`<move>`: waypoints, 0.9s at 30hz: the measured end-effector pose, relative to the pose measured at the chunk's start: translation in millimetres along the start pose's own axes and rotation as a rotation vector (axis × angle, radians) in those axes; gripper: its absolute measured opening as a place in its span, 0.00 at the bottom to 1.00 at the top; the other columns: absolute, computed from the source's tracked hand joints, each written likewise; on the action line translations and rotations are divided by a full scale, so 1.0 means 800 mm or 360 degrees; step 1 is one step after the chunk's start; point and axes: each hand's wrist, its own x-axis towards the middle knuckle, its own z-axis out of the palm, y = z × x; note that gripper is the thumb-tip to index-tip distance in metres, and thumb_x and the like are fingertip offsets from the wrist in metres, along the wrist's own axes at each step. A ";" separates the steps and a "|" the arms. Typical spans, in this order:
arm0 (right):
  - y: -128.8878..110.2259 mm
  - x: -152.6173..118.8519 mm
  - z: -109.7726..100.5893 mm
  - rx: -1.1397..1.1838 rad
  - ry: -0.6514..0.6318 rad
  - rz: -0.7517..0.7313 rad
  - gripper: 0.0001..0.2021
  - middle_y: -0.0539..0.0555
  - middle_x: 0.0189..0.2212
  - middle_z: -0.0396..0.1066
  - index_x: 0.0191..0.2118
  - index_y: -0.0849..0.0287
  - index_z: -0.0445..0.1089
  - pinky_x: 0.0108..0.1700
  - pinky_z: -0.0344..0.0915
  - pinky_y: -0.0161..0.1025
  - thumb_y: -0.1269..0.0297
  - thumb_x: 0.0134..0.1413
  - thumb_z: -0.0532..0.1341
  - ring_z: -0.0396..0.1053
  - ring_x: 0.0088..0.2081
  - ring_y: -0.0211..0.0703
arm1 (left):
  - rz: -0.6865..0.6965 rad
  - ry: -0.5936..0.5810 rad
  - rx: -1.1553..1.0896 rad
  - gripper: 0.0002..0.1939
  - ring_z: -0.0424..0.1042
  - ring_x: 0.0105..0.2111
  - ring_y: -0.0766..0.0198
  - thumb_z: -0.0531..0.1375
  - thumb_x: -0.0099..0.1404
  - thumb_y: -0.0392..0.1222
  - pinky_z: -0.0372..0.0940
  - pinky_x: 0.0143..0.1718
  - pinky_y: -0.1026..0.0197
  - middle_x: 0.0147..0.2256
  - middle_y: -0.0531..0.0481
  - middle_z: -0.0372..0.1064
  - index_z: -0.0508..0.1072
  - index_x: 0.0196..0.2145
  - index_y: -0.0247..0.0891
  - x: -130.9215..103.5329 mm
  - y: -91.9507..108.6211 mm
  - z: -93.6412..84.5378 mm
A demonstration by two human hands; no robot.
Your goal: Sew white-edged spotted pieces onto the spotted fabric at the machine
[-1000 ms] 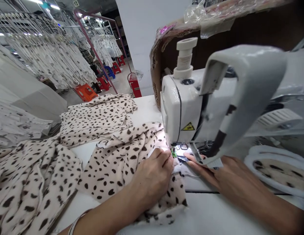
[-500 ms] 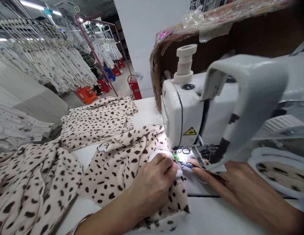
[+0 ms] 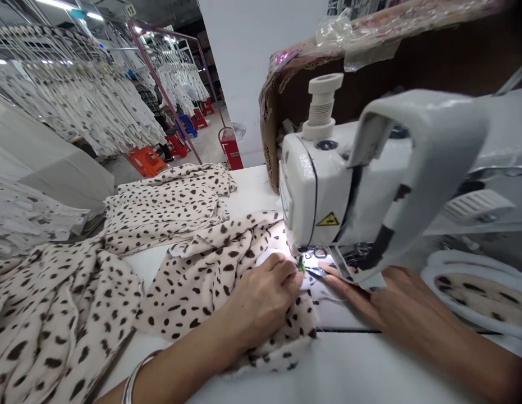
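My left hand [image 3: 263, 294] is closed on the edge of a cream fleece piece with dark spots [image 3: 202, 283], close by the sewing machine's [image 3: 328, 191] needle area. A white strip of fabric [image 3: 267, 257] shows just behind its fingers. Something small and green [image 3: 301, 262] sits at the presser foot, under the machine's light. From the right, my right hand [image 3: 395, 306] reaches beneath the machine's arm guard, its fingers closed on a slim pointed metal tool [image 3: 315, 272]. The tool's tip lies beside my left fingertips; its exact kind is unclear. The machine head partly hides the right hand.
Folded spotted fabric [image 3: 168, 205] lies at the back left, and more spotted fabric [image 3: 71, 314] is heaped at the left. A cardboard box [image 3: 267, 112] stands behind the machine. A white-edged spotted piece [image 3: 475, 292] rests on the right. Garment racks [image 3: 88, 106] and stools [image 3: 147, 161] are farther off.
The pointed tool and my right hand have shifted slightly left and up, closer to the presser foot. My left hand has moved slightly up, still on the fabric.
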 end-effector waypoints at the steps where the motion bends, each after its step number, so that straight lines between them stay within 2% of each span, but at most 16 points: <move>1: 0.002 -0.001 0.002 -0.0014 -0.0005 -0.0006 0.33 0.45 0.12 0.37 0.23 0.52 0.72 0.19 0.38 0.38 0.68 0.68 0.34 0.44 0.14 0.39 | 0.0006 0.0001 -0.0015 0.14 0.69 0.39 0.56 0.48 0.65 0.24 0.70 0.28 0.61 0.36 0.42 0.71 0.71 0.41 0.30 0.000 -0.002 0.000; 5: 0.007 -0.004 0.009 -0.0083 -0.0024 -0.0002 0.34 0.46 0.13 0.41 0.24 0.54 0.72 0.20 0.41 0.37 0.67 0.68 0.32 0.50 0.15 0.39 | 0.0019 -0.0049 -0.0237 0.13 0.70 0.42 0.58 0.52 0.67 0.27 0.71 0.39 0.59 0.42 0.43 0.72 0.72 0.44 0.33 -0.006 -0.013 -0.008; 7: 0.008 -0.007 0.011 -0.0099 -0.0036 0.0021 0.33 0.48 0.14 0.46 0.23 0.54 0.70 0.20 0.44 0.37 0.66 0.69 0.33 0.53 0.15 0.39 | 0.0026 -0.0089 -0.0351 0.12 0.70 0.44 0.60 0.54 0.69 0.29 0.71 0.43 0.59 0.44 0.44 0.72 0.72 0.47 0.35 -0.011 -0.017 -0.013; 9: 0.009 -0.011 0.011 -0.0102 -0.0058 0.0068 0.29 0.49 0.15 0.53 0.23 0.55 0.68 0.20 0.48 0.37 0.64 0.69 0.37 0.56 0.16 0.38 | 0.0049 -0.0113 -0.0386 0.13 0.70 0.47 0.60 0.53 0.69 0.29 0.70 0.45 0.59 0.44 0.44 0.72 0.71 0.48 0.35 -0.013 -0.019 -0.017; 12: 0.008 -0.021 0.005 -0.0056 -0.0108 0.0181 0.20 0.49 0.17 0.59 0.28 0.55 0.69 0.21 0.52 0.37 0.62 0.69 0.47 0.59 0.16 0.38 | 0.0097 -0.0169 -0.0343 0.14 0.68 0.50 0.57 0.53 0.69 0.27 0.71 0.45 0.59 0.45 0.42 0.72 0.71 0.48 0.33 -0.013 -0.020 -0.019; 15: 0.004 -0.029 -0.003 0.0094 -0.0121 0.0200 0.18 0.50 0.20 0.65 0.32 0.54 0.72 0.21 0.56 0.38 0.60 0.69 0.48 0.64 0.18 0.40 | 0.0130 -0.0209 -0.0326 0.11 0.68 0.51 0.56 0.53 0.69 0.28 0.71 0.47 0.58 0.44 0.42 0.74 0.72 0.46 0.31 -0.010 -0.018 -0.018; 17: 0.000 -0.030 -0.003 0.0160 -0.0106 0.0147 0.19 0.50 0.19 0.65 0.33 0.54 0.74 0.21 0.55 0.38 0.60 0.70 0.48 0.65 0.18 0.39 | 0.0149 -0.0178 -0.0343 0.11 0.68 0.52 0.57 0.52 0.70 0.28 0.71 0.50 0.57 0.43 0.41 0.74 0.73 0.45 0.29 -0.007 -0.016 -0.017; 21: -0.004 -0.025 0.008 0.0107 -0.0066 0.0097 0.22 0.48 0.14 0.58 0.33 0.55 0.76 0.20 0.51 0.39 0.60 0.70 0.46 0.59 0.16 0.40 | 0.0113 -0.0138 -0.0349 0.13 0.68 0.53 0.58 0.49 0.73 0.31 0.68 0.55 0.55 0.42 0.42 0.76 0.73 0.46 0.29 -0.002 -0.013 -0.016; 24: -0.003 -0.018 0.010 0.0082 -0.0037 0.0077 0.31 0.50 0.15 0.59 0.26 0.54 0.74 0.20 0.45 0.39 0.60 0.72 0.38 0.54 0.16 0.38 | 0.0104 -0.0145 -0.0347 0.15 0.69 0.52 0.60 0.47 0.75 0.33 0.67 0.56 0.55 0.41 0.42 0.76 0.74 0.43 0.30 0.001 -0.012 -0.017; 27: -0.003 -0.011 0.006 0.0088 0.0005 0.0080 0.37 0.50 0.14 0.52 0.21 0.53 0.71 0.19 0.40 0.39 0.63 0.71 0.30 0.46 0.15 0.37 | 0.0097 -0.0157 -0.0320 0.18 0.70 0.50 0.60 0.44 0.76 0.35 0.70 0.52 0.55 0.41 0.42 0.75 0.74 0.42 0.31 0.004 -0.013 -0.019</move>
